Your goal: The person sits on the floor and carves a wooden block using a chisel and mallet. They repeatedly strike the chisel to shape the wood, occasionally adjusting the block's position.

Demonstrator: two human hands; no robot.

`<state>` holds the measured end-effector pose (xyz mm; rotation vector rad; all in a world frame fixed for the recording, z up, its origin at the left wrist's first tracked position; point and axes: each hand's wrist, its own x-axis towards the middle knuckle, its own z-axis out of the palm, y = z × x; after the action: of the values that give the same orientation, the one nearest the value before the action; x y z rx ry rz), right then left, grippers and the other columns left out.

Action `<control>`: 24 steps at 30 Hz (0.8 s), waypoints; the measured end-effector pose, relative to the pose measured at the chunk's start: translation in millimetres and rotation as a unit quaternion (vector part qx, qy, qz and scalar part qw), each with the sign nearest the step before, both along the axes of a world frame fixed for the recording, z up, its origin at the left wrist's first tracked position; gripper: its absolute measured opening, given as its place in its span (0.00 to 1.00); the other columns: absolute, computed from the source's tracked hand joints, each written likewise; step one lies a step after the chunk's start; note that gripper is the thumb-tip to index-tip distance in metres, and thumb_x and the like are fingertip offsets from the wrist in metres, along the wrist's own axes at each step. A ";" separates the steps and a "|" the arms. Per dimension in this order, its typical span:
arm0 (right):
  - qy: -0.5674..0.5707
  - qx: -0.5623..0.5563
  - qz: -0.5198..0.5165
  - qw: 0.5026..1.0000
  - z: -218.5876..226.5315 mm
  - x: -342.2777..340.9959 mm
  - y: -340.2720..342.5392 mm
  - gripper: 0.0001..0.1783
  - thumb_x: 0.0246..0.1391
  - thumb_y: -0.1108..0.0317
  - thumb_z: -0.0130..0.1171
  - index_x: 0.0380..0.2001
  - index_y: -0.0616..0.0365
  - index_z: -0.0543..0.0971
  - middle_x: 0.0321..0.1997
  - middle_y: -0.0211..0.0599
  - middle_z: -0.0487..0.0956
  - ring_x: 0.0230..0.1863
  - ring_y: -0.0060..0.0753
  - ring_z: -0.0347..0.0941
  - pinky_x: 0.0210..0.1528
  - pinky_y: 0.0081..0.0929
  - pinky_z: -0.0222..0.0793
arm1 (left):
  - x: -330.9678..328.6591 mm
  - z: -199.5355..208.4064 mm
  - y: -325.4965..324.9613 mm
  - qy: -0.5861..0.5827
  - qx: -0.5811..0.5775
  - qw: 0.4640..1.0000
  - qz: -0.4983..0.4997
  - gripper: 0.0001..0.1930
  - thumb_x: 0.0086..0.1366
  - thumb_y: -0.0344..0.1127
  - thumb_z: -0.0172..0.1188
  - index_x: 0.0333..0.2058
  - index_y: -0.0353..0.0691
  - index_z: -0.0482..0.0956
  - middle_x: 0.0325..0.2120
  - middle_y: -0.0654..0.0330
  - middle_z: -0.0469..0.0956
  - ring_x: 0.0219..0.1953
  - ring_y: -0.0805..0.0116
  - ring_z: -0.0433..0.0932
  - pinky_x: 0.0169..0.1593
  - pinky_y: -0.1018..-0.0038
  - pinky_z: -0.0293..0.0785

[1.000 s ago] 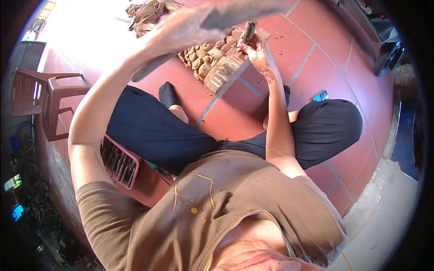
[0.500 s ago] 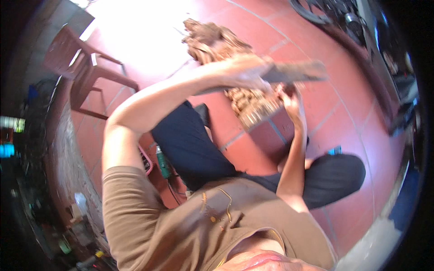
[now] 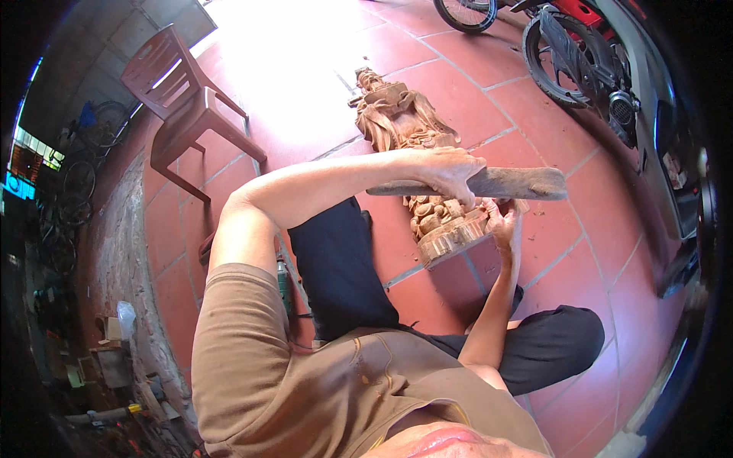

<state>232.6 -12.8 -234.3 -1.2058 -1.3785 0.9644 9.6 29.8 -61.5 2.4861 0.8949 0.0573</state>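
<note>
A carved wooden statue [image 3: 405, 114] lies on the tiled floor in front of me, its chunky base [image 3: 450, 243] toward me. Across it runs a long flat wooden bar [image 3: 527, 183], with my left hand [image 3: 452, 174] closed around its middle. My right hand [image 3: 504, 223] is beside the base's right side, under the bar, its fingers curled together. What those fingers hold, if anything, is hidden by the bar and too small to name. Both knees are bent, on either side of the base.
A brown plastic chair [image 3: 183, 114] stands at the left. At the right is a parked motorbike [image 3: 603, 84], with another wheel [image 3: 466, 11] at the top. A green tool [image 3: 283, 286] lies by my left leg. Clutter [image 3: 114, 366] fills the lower left.
The view has shifted, so the scene sits lower in the picture. The bar, blurred before, is sharp now. My left hand still grips it, and my right hand stays by the base.
</note>
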 end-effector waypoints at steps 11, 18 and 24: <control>0.161 -0.078 -0.054 0.982 25.1 -7.7 6.5 0.14 0.58 0.74 0.58 0.46 0.68 0.72 0.37 0.41 0.79 0.32 0.30 0.78 0.37 0.27 0.74 | 10.6 -1.4 7.7 -0.023 -0.046 0.999 -0.002 0.34 0.48 0.52 0.67 0.42 0.25 0.69 0.27 0.41 0.78 0.32 0.48 0.79 0.37 0.58 0.74; 0.166 -0.086 -0.066 0.980 29.5 -8.2 4.6 0.15 0.58 0.76 0.58 0.48 0.67 0.70 0.36 0.41 0.79 0.32 0.31 0.79 0.37 0.27 0.75 | 13.7 2.6 12.3 0.014 -0.029 0.999 -0.029 0.38 0.48 0.54 0.67 0.44 0.22 0.68 0.29 0.39 0.78 0.34 0.46 0.80 0.39 0.57 0.74; 0.142 -0.091 -0.034 0.985 23.4 -1.8 7.8 0.16 0.57 0.74 0.58 0.48 0.67 0.71 0.35 0.42 0.79 0.32 0.30 0.79 0.36 0.27 0.76 | 8.7 -2.8 20.0 0.007 -0.032 0.998 -0.044 0.41 0.48 0.55 0.68 0.47 0.21 0.68 0.32 0.37 0.79 0.38 0.45 0.80 0.44 0.58 0.74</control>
<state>230.8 -5.0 -210.9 -1.1873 -1.0354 1.1843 18.3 49.9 -64.3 2.4652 0.7791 -0.0187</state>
